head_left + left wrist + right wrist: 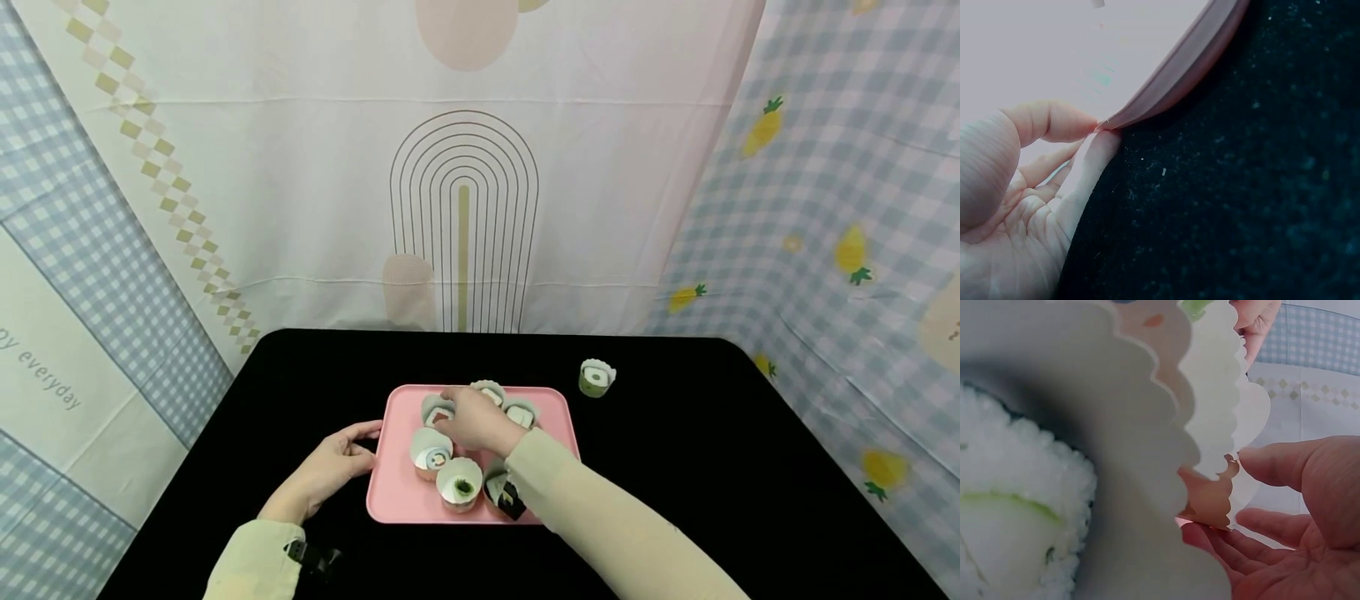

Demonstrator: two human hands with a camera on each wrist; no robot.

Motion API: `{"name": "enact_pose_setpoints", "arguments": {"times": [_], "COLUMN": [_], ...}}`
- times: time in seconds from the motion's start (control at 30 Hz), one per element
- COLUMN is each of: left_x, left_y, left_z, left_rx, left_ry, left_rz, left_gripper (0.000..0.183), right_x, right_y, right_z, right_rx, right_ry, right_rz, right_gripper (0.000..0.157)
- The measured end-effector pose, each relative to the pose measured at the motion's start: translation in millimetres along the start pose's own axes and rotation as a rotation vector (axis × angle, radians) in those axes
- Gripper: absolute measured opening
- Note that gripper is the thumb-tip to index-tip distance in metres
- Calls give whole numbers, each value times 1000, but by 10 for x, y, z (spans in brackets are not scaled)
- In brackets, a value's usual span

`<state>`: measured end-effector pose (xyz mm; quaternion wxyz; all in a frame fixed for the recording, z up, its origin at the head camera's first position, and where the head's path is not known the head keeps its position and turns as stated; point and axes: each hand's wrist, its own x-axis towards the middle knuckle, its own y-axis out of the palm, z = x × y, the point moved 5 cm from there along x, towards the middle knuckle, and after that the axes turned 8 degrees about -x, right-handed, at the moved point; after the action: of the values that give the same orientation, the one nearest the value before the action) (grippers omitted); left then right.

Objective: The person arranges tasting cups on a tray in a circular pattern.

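A pink tray (397,500) lies on the black table, bearing several scalloped paper cups with sushi pieces in them. My left hand (330,467) pinches the tray's left rim between thumb and fingers, seen closely in the left wrist view. Over the tray, my right hand (480,421) grips a paper cup (431,406) holding a white piece with a reddish top. The right wrist view has the thumb and fingers (1272,522) around a scalloped cup. A rice roll (1016,487) in another cup fills that view's left side and covers much behind it.
One green paper cup (596,379) with a rice roll stands on the black table (675,467), right of the tray. Nearer the tray's front edge are a cup with a green topping (460,485) and a cup with a black-wrapped piece (510,498). Patterned curtains hang behind.
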<state>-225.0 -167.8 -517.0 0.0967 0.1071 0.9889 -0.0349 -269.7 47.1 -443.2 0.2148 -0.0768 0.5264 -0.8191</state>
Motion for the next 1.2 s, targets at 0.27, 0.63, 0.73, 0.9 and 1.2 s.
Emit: {"name": "enact_pose_setpoints", "arguments": {"times": [0.27, 0.63, 0.73, 0.9, 1.2], "left_x": [10, 1, 0, -8, 8], "left_y": [-9, -6, 0, 3, -10], "left_z": [29, 31, 22, 15, 20], "left_rx": [-12, -18, -10, 7, 18], "left_ry": [-11, -14, -19, -26, -16], "left_rz": [-14, -7, -7, -11, -9], "left_gripper": [64, 64, 63, 64, 63], "right_x": [8, -74, -136, -272, -550], "right_y": [45, -144, -351, -669, -979], "right_z": [14, -70, -169, -472, -1202], "right_rx": [46, 146, 162, 196, 261], "right_ry": [-5, 13, 21, 79, 139], "right_rz": [31, 0, -86, -171, -328], "right_gripper": [51, 49, 45, 47, 63]}}
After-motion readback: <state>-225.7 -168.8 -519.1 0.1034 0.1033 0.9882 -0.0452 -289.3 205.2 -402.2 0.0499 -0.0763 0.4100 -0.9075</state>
